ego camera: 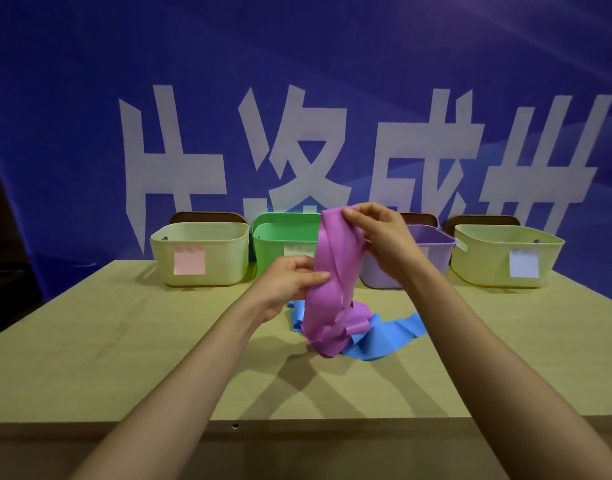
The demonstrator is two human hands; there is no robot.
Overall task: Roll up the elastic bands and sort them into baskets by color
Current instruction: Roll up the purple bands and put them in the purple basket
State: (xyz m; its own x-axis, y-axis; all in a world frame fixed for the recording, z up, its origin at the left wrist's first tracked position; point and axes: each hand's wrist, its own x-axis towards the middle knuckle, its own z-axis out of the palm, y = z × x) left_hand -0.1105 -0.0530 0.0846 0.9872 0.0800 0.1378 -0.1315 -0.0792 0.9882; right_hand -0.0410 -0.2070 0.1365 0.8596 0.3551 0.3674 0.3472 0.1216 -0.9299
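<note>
A purple elastic band (335, 271) hangs lifted over the middle of the table, its lower folds bunched on a blue elastic band (391, 336) that lies flat underneath. My right hand (384, 233) pinches the purple band's top end, up in front of the baskets. My left hand (290, 282) grips the same band lower down, at its left edge. Four baskets stand in a row at the back: a cream one with a pink note (200, 254), a green one (280, 237), a purple one (432, 244) and a cream one with a pale note (505, 258).
The wooden table (124, 341) stretches toward me, its front edge low in view. Behind the baskets hangs a blue banner with large white characters (297, 98). Brown lids lean behind some baskets.
</note>
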